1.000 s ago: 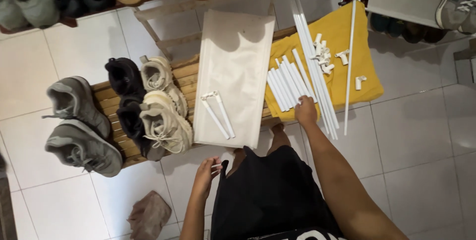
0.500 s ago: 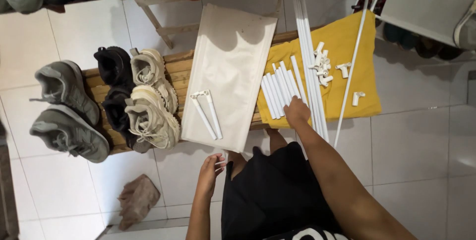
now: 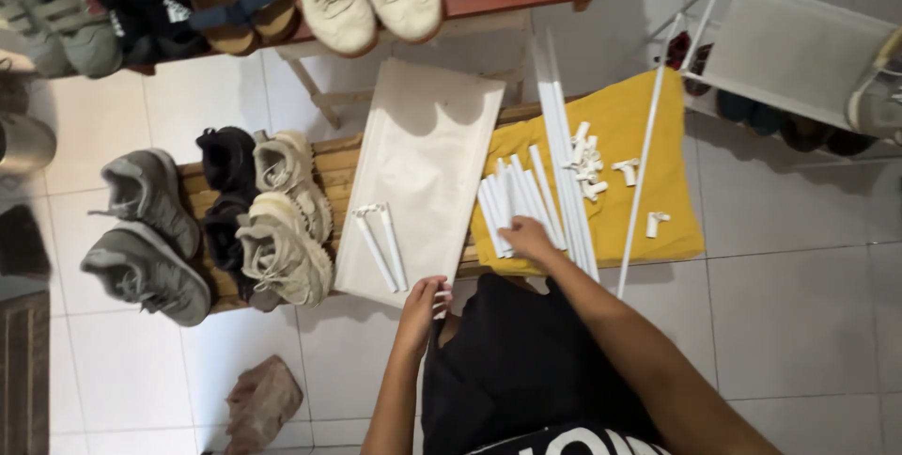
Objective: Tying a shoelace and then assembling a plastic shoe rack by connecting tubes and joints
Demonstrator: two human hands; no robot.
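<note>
Head view: short white tubes [image 3: 512, 206] are bunched on a yellow cloth [image 3: 658, 126], pressed under the right hand [image 3: 526, 237], fingers spread. They are judged light, stiff and prone to rolling, best pinched mid-length. A small white piece is clasped in the left hand [image 3: 423, 300] beside a white sheet [image 3: 423, 164].

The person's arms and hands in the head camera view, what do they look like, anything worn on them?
Both arms are bare along all that shows, with no sleeve, glove, watch or bracelet visible. The left hand and right hand show no rings that can be made out. Below them is black clothing with white lettering at its lower edge.
</note>
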